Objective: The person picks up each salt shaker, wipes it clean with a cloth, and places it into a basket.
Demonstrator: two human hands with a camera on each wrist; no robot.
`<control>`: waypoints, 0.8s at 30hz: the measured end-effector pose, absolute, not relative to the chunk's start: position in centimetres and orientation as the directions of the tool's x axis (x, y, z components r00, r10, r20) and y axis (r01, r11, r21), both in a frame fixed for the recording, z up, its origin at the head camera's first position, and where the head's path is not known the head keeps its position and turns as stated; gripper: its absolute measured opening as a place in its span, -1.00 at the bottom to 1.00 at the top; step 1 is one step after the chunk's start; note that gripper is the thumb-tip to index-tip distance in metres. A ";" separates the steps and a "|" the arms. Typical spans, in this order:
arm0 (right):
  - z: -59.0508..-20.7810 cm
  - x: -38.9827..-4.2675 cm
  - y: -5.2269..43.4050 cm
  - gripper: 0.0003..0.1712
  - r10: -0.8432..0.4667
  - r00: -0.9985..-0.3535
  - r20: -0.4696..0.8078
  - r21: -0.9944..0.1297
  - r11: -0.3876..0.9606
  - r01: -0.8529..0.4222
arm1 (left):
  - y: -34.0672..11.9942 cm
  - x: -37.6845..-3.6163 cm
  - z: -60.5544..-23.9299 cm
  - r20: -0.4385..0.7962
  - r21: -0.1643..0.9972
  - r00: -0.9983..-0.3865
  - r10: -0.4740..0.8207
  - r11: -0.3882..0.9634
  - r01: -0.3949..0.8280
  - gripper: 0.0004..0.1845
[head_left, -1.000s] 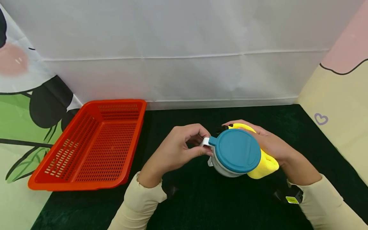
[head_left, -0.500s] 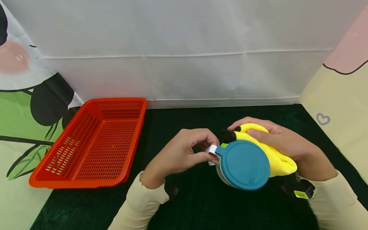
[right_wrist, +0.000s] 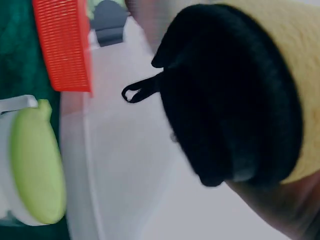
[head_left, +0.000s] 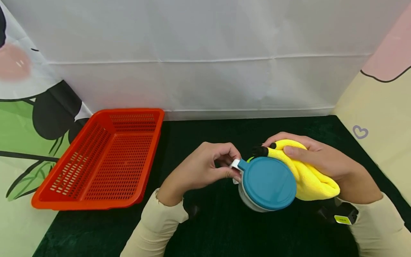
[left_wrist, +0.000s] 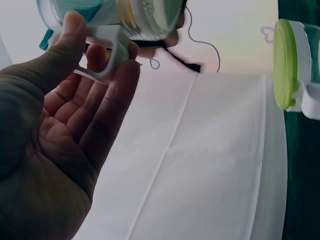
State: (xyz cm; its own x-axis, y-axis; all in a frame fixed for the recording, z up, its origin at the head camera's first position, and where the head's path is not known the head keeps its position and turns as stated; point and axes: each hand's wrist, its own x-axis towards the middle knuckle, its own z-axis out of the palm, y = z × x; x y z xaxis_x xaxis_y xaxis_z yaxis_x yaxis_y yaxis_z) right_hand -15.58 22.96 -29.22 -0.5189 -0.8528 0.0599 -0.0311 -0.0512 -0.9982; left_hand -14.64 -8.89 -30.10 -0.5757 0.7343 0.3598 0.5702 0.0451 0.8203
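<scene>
My left hand (head_left: 202, 169) pinches the white handle (head_left: 236, 164) of a clear jar (left_wrist: 145, 20) between thumb and fingers. The jar's round blue lid (head_left: 269, 182) faces up toward the head camera. To its right, my right hand (head_left: 324, 160) grips a folded yellow cloth (head_left: 313, 185), thumb on top and fingers behind. Black trim (right_wrist: 225, 100) with a small loop edges the cloth, whose near part overlaps the jar's right side in the head view. A second jar with a green lid (left_wrist: 285, 65) stands beyond, mostly hidden behind the blue-lidded one in the head view.
A red perforated basket (head_left: 141, 189) sits on the left of the dark green tabletop (head_left: 205, 228). A white sheet (head_left: 205, 85) hangs behind the table, with printed panels on both sides.
My right hand and the yellow cloth have shifted right, off the jar's far side. The jar has moved slightly nearer and right, then back a little left, with the left hand keeping its handle.
</scene>
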 end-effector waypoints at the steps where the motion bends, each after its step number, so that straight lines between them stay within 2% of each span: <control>1: -28.9 -15.5 23.1 -0.54 -0.858 -0.508 0.076 -0.997 -0.065 -0.040 | -8.8 -14.6 -30.1 0.365 0.811 -0.567 0.739 0.048 0.583 -0.75; 3: -28.5 -15.5 23.0 -0.54 -0.871 -0.483 0.094 -0.995 -0.074 -0.059 | -8.6 -14.4 -29.9 0.374 0.794 -0.551 0.745 0.049 0.605 -0.74; 7: -28.1 -15.8 21.6 -0.58 -0.882 -0.471 -0.005 -0.995 0.052 -0.086 | -8.4 -13.8 -29.6 0.389 0.770 -0.525 0.757 0.045 0.636 -0.74; 10: -28.6 -16.3 20.7 -0.62 -0.878 -0.472 -0.080 -0.990 0.124 -0.064 | -8.6 -13.6 -29.4 0.392 0.768 -0.529 0.752 0.049 0.638 -0.73; 12: -29.3 -16.7 20.5 -0.61 -0.875 -0.477 -0.086 -0.990 0.130 -0.061 | -8.9 -13.7 -29.4 0.390 0.773 -0.549 0.739 0.061 0.632 -0.73; 16: -30.5 -16.7 20.9 -0.61 -0.838 -0.539 -0.085 -0.989 0.136 -0.056 | -9.4 -14.2 -29.5 0.377 0.794 -0.599 0.707 0.086 0.602 -0.74; 19: -30.9 -16.1 21.6 -0.59 -0.804 -0.591 -0.057 -0.996 0.088 -0.024 | -9.6 -14.7 -29.8 0.373 0.802 -0.633 0.679 0.107 0.587 -0.75; 21: -30.9 -15.4 21.9 -0.58 -0.765 -0.644 -0.005 -0.999 0.033 -0.032 | -9.8 -15.0 -30.0 0.379 0.801 -0.659 0.650 0.126 0.585 -0.75; 24: -30.4 -13.9 21.9 -0.56 -0.665 -0.740 0.102 -0.992 -0.016 -0.122 | -9.9 -15.3 -30.2 0.392 0.803 -0.692 0.606 0.142 0.579 -0.74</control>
State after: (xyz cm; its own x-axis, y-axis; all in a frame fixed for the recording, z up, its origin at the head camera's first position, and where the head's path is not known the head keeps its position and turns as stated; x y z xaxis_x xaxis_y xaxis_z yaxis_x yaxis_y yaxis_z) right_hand -13.94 21.86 -30.44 -0.7400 -0.6649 0.1018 -0.1220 -0.0162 -0.9924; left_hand -15.28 -9.91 -30.23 -0.6922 0.6058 0.3923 0.5790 0.1417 0.8029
